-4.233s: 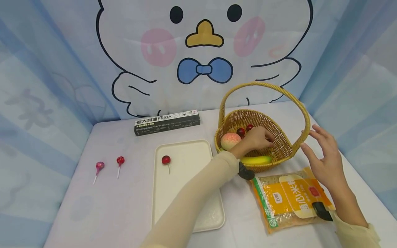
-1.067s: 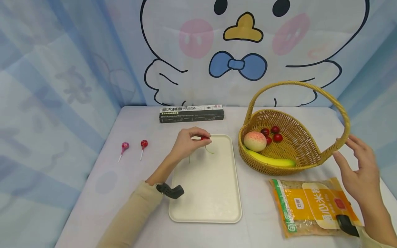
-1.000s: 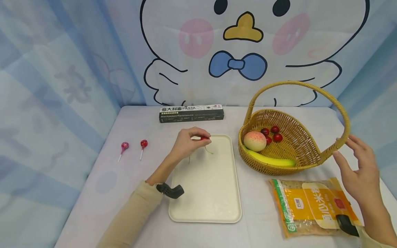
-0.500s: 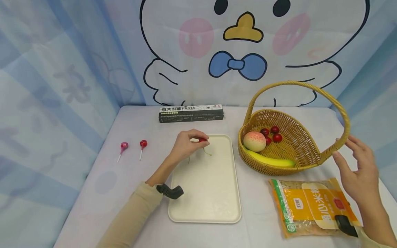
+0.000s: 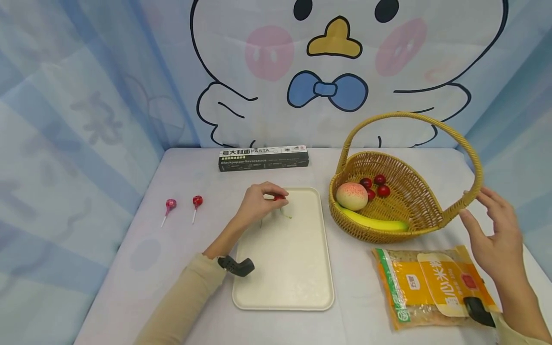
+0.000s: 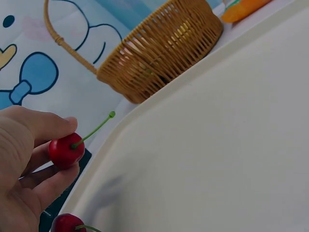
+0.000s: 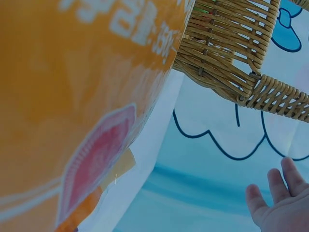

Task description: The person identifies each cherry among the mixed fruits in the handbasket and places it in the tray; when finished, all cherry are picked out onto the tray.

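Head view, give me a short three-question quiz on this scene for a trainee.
1. True or false: the left hand pinches a cherry over the cream tray.
2. How many cherries lie in the wicker basket: A one, B three, C six?
3. What stands just beside the right hand, whose fingers are straight?

Key:
1. True; the left wrist view shows a second cherry below that hand.
2. B, behind the peach and banana.
3. The basket's handle; whether they touch cannot be told.
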The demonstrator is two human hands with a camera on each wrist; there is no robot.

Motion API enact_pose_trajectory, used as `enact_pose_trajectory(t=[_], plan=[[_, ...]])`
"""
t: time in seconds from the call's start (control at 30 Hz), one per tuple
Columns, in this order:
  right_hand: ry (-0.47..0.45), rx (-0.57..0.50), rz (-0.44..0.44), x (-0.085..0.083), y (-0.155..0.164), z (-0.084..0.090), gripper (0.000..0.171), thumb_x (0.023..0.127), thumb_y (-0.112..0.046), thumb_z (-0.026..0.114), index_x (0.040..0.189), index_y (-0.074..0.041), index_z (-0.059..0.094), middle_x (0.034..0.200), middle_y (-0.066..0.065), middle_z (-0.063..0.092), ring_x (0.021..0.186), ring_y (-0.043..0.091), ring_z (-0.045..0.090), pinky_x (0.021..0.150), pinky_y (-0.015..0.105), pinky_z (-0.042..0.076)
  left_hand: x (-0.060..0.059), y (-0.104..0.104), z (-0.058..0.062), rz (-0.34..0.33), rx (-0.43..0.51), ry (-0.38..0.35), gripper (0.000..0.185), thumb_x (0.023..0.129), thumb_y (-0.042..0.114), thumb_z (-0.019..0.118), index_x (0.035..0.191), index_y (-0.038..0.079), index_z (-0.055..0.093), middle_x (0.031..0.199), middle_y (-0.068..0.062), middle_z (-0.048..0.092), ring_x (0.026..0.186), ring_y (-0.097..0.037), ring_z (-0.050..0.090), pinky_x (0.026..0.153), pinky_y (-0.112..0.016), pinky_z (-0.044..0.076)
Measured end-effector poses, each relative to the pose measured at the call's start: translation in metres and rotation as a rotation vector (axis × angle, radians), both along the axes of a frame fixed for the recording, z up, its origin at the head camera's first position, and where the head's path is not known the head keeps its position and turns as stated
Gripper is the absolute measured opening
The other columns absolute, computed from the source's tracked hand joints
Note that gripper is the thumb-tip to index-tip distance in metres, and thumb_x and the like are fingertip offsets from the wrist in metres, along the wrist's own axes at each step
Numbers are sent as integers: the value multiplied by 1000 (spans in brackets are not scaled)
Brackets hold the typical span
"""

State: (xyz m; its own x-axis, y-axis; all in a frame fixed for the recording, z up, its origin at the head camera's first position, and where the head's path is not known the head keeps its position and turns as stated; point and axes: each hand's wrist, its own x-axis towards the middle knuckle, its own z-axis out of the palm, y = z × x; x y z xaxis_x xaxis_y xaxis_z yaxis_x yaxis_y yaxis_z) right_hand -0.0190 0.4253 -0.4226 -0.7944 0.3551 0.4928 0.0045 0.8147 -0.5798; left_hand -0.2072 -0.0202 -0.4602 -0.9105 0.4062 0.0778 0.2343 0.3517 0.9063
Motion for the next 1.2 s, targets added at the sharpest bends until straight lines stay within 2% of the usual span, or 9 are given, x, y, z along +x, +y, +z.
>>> enact_pose_trajectory(t=[0.37,0.6,0.9,1.2], plan=[[0,-2,3,0,-1,0,48,106,-5,61,153,-3,54,169,19,40,162,36,30,121,7,11,0,6,-5,9,-90,43,19,93,10,82,112,7,82,115,-10,75,100,-20,69,93,-34,64],[0,-9,6,-1,0,0,47,106,-6,61,153,-3,55,169,18,40,162,35,30,121,6,12,0,9,-8,1,-101,62,17,93,7,80,111,6,81,115,-11,75,101,-23,69,96,-40,64],[4,-2,15,-1,0,0,47,106,-6,61,153,-3,54,169,18,40,162,33,29,120,6,12,0,12,-12,5,-136,80,16,94,3,78,110,6,79,116,-12,74,102,-22,68,100,-40,62],[8,-9,15,-1,2,-1,47,106,-8,62,153,-5,56,170,14,40,163,21,29,120,6,14,3,14,-11,-9,-231,115,18,94,2,76,110,9,80,118,-11,75,104,-25,68,98,-41,60]])
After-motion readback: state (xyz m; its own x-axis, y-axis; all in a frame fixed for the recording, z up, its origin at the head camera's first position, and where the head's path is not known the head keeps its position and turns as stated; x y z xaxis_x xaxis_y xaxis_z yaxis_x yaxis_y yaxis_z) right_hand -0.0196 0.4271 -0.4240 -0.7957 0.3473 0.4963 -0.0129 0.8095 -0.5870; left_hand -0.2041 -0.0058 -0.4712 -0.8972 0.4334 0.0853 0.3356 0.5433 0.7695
